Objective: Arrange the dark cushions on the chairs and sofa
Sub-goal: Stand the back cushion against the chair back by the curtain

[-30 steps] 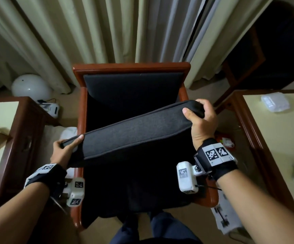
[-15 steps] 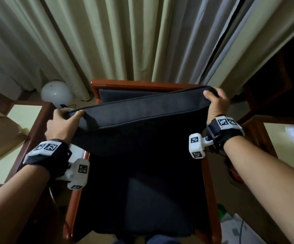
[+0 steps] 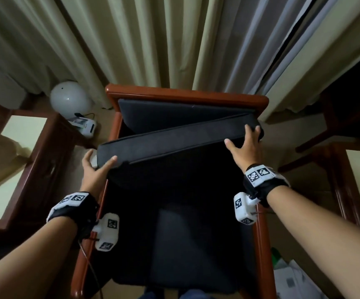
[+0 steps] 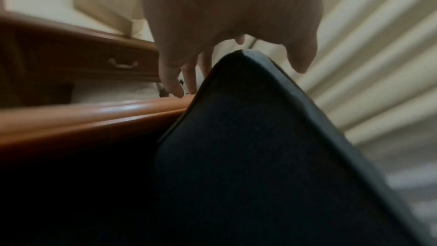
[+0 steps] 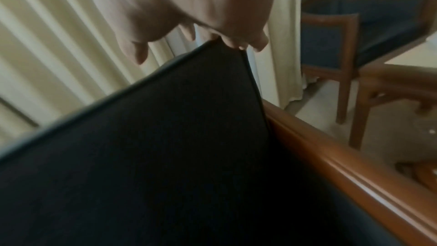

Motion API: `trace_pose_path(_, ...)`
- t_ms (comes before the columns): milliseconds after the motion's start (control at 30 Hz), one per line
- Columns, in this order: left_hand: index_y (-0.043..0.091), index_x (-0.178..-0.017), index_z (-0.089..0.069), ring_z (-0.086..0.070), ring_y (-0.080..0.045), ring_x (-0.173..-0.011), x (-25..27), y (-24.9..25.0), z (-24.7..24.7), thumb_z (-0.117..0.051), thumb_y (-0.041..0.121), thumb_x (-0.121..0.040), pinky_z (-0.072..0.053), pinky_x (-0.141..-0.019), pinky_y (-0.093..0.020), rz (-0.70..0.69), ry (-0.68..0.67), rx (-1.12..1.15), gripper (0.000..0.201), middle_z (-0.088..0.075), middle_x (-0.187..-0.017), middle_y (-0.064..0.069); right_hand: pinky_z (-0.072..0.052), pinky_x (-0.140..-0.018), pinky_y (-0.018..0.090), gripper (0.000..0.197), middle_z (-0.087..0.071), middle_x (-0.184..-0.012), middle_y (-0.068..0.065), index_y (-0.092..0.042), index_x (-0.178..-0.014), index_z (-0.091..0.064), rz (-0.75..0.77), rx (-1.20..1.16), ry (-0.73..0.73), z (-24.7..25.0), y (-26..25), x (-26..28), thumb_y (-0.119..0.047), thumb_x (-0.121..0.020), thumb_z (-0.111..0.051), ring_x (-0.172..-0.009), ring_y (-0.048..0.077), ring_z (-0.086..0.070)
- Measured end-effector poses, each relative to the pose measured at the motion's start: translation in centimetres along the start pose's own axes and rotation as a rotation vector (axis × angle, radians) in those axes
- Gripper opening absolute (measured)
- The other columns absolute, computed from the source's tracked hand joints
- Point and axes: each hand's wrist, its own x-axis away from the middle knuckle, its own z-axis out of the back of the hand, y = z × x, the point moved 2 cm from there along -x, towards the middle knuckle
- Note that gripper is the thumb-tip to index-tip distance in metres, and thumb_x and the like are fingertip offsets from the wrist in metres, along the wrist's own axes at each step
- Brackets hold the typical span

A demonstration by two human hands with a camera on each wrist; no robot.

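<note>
A dark cushion (image 3: 174, 139) stands on edge inside the wooden armchair (image 3: 185, 97), slanting down to the left in front of the chair's dark back pad (image 3: 174, 113). My left hand (image 3: 98, 162) holds its left corner, which juts over the left armrest, with the thumb on the near side and the fingers behind. My right hand (image 3: 245, 143) rests on the top right corner with spread, straight fingers. The left wrist view shows that corner of the cushion (image 4: 260, 156) between thumb and fingers. In the right wrist view my fingertips (image 5: 236, 44) touch the cushion (image 5: 165, 137) at its corner.
The dark seat (image 3: 196, 244) lies below the cushion. Pale curtains (image 3: 153, 39) hang behind the chair. A side table (image 3: 45, 147) stands at the left, with a white dome (image 3: 69, 98) and a white device (image 3: 86, 126) on the floor. Another table (image 3: 343, 190) and a second chair (image 5: 366, 25) are at the right.
The cushion has come down from level with the backrest top and now slants, left end lower. My right hand has gone from gripping the corner to lying on it with straight fingers.
</note>
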Motion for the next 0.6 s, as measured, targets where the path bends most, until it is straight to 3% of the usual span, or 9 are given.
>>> trace_pose_path(67, 0.042, -0.136, -0.037, -0.055, -0.016, -0.1, -0.8, 0.9, -0.7, -0.069, 0.046, -0.085, -0.042, -0.077, -0.032, 0.137, -0.024, 0.159, 0.06, -0.056, -0.118, 0.007, -0.027, -0.115, 0.054, 0.084, -0.002, -0.164, 0.005, -0.032, -0.151, -0.02, -0.05, -0.119, 0.026, 0.6, -0.3, -1.5, -0.057, -0.082, -0.062, -0.147, 0.036, -0.018)
trace_pose_path(133, 0.043, -0.125, -0.041, -0.056, -0.016, -0.096, -1.3, 2.0, -1.6, -0.073, 0.046, -0.081, -0.042, -0.075, -0.033, 0.166, -0.03, 0.179, 0.054, -0.058, -0.115, 0.006, -0.031, -0.114, 0.052, 0.084, -0.012, -0.162, 0.006, -0.036, -0.148, -0.027, -0.098, -0.206, 0.015, 1.2, -0.8, -2.9, -0.06, -0.076, -0.064, -0.144, 0.034, -0.025)
trace_pose_path(233, 0.03, -0.129, -0.046, -0.062, -0.022, -0.104, -1.1, 3.3, -3.1, -0.082, 0.045, -0.068, -0.052, -0.089, -0.038, 0.052, 0.063, 0.088, 0.073, -0.062, -0.114, 0.001, -0.036, -0.109, 0.043, 0.069, -0.026, -0.156, 0.009, -0.031, -0.138, -0.045, -0.137, -0.167, 0.012, 1.6, -0.8, -3.9, -0.056, -0.077, -0.066, -0.136, 0.035, -0.038)
trace_pose_path(333, 0.027, -0.127, -0.048, -0.062, -0.025, -0.109, -1.4, 7.9, -4.5, -0.082, 0.049, -0.061, -0.05, -0.099, -0.043, -0.1, 0.045, 0.0, 0.078, -0.062, -0.119, -0.003, -0.04, -0.088, 0.035, 0.047, -0.048, -0.132, 0.015, -0.017, -0.123, -0.05, -0.189, -0.259, 0.109, 2.8, 0.7, -4.3, -0.038, -0.085, -0.067, -0.111, 0.034, -0.053)
trace_pose_path(433, 0.035, -0.131, -0.044, -0.057, -0.028, -0.118, -3.1, 12.2, -5.6, -0.076, 0.059, -0.053, -0.045, -0.104, -0.048, -0.212, -0.009, -0.148, 0.088, -0.057, -0.132, -0.005, -0.042, -0.09, 0.039, 0.044, -0.046, -0.131, 0.013, -0.022, -0.122, -0.045, -0.242, -0.245, 0.066, 3.8, 1.2, -4.9, -0.041, -0.087, -0.064, -0.11, 0.035, -0.052)
trace_pose_path(500, 0.038, -0.135, -0.043, -0.054, -0.029, -0.122, -4.4, 12.5, -6.0, -0.075, 0.059, -0.058, -0.042, -0.107, -0.048, -0.226, 0.015, -0.214, 0.086, -0.055, -0.136, -0.006, -0.041, -0.096, 0.044, 0.049, -0.042, -0.136, 0.013, -0.028, -0.118, -0.044, -0.231, -0.194, 0.029, 3.9, 0.4, -5.3, -0.051, -0.081, -0.064, -0.116, 0.037, -0.049)
trace_pose_path(600, 0.036, -0.145, -0.039, -0.051, -0.031, -0.128, -6.8, 9.8, -5.7, -0.076, 0.049, -0.074, -0.04, -0.111, -0.044, -0.174, -0.007, -0.21, 0.081, -0.051, -0.142, -0.012, -0.027, -0.11, 0.05, 0.061, -0.026, -0.15, 0.01, -0.032, -0.129, -0.041, -0.191, 0.139, 0.0, 2.4, -1.7, -5.3, -0.061, -0.08, -0.061, -0.135, 0.04, -0.03)
